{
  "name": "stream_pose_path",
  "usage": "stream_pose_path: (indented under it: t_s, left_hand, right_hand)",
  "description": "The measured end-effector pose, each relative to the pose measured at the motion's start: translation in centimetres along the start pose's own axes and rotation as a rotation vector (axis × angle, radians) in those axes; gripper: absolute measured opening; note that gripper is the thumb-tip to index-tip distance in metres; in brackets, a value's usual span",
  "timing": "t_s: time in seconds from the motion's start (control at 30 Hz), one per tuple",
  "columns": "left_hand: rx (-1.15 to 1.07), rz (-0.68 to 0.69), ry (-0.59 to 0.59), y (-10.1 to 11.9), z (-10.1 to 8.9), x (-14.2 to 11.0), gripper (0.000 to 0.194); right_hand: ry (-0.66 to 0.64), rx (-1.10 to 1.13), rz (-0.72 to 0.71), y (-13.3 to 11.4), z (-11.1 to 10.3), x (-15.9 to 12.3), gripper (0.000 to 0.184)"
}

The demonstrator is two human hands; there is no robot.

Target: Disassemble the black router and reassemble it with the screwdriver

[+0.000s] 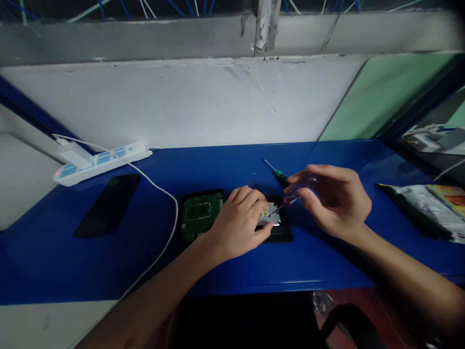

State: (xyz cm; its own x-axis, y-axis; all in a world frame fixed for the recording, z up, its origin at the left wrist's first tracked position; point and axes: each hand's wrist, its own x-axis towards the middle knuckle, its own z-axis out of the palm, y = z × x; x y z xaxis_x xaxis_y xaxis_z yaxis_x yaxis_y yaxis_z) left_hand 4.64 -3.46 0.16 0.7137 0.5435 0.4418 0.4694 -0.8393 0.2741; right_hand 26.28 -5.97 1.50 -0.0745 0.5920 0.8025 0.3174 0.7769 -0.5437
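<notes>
A purple, see-through-handled screwdriver [298, 190] is held in my right hand [337, 198], between thumb and fingers. It slants down to the left, its tip at a silver metal plate [275, 219]. That plate sits on the right part of an opened black electronic device. On the device's left part a green circuit board [199, 214] lies exposed. My left hand [240, 220] lies across the device's middle, fingers bent over and thumb near the plate's front edge, holding it. Under this hand the device's middle is hidden. A second screwdriver [279, 175], green and black, lies just behind my right fingers.
A white power strip [132, 151] with a plugged-in charger [75, 154] is at the back left. Its white cable [160, 188] runs forward left of the device. A black phone-like slab [109, 206] lies left. On the right is a shiny packet [428, 206]. A wall stands behind the blue table [218, 167].
</notes>
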Motion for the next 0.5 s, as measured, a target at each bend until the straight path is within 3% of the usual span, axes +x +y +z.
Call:
stream_pose_path:
  t_s: [0.17, 0.5]
  left_hand:
    - [-0.011, -0.022, -0.019, -0.3, -0.7, -0.1, 0.024]
    - [0.05, -0.03, -0.184, -2.1, -1.7, -0.5, 0.081]
  right_hand:
    - [0.085, -0.029, 0.042, 0.3, -0.5, -0.3, 0.039]
    - [0.041, -0.065, 0.035, 0.5, -0.6, -0.4, 0.044]
